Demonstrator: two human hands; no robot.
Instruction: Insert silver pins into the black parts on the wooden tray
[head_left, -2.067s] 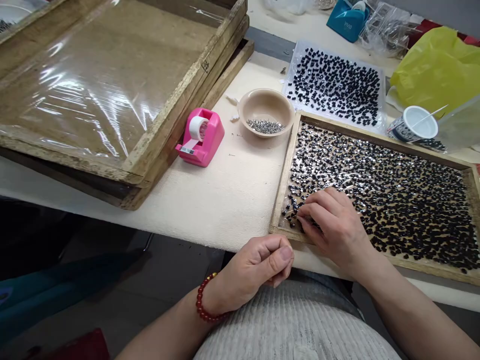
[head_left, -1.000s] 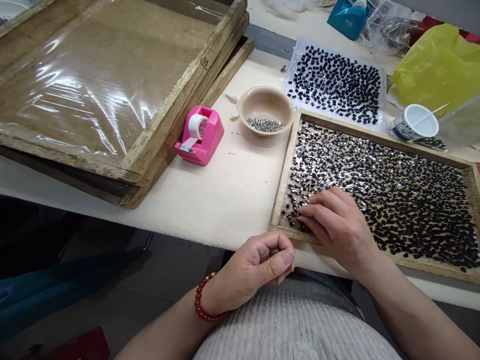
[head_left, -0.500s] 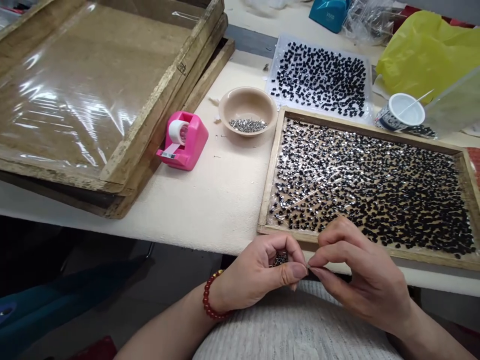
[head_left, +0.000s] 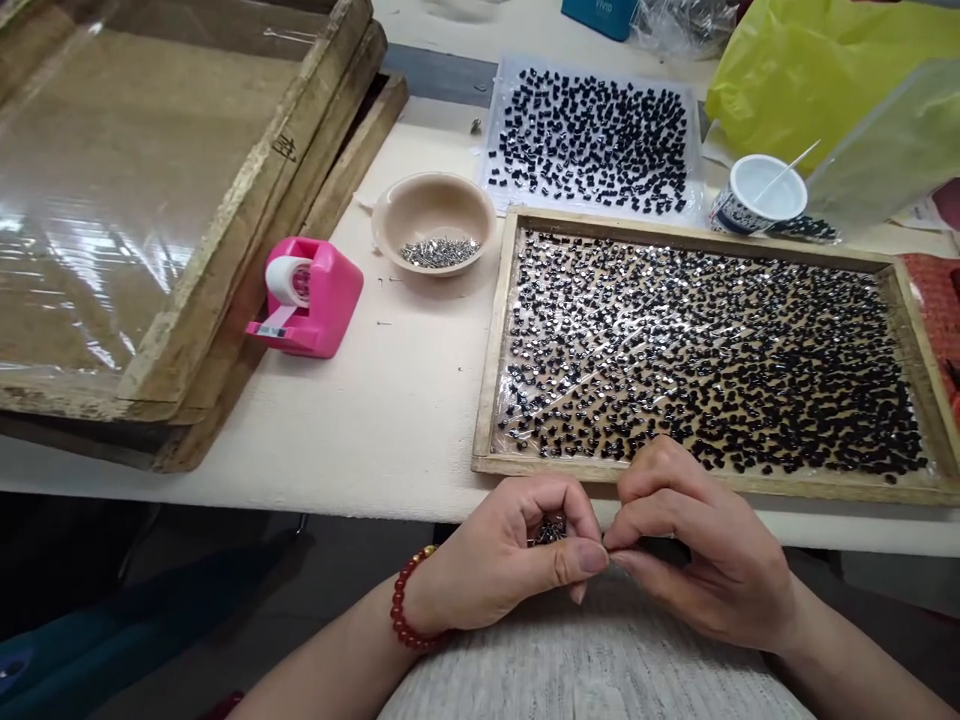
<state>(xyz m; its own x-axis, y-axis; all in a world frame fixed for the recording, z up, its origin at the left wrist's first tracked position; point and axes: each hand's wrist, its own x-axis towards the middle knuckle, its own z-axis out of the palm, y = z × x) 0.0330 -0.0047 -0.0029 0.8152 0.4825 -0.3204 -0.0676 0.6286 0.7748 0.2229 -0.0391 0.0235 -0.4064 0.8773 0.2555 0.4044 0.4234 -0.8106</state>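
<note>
My left hand (head_left: 525,548), with a red bead bracelet (head_left: 409,605) at its wrist, is curled around a small heap of metal pins (head_left: 550,529). Its thumb and forefinger are pressed together. My right hand (head_left: 701,548) meets them fingertip to fingertip; its thumb and forefinger pinch something too small to make out. Just beyond both hands lies a wooden-framed tray (head_left: 491,400) covered with many small black pieces (head_left: 705,350). A beige bowl (head_left: 435,205) of similar metal pins stands to the left of this tray.
A pink tape dispenser (head_left: 322,300) stands beside stacked wooden frames (head_left: 217,240) on the left. Behind the tray are a white sheet of black pieces (head_left: 592,140), a cup (head_left: 766,195) with a stick and a yellow bag (head_left: 817,75). Loose pins lie near the bowl.
The view has shifted, so the bowl, dispenser and trays appear further left. Both hands stay together at the fingertips, with the pins still in my left hand.
</note>
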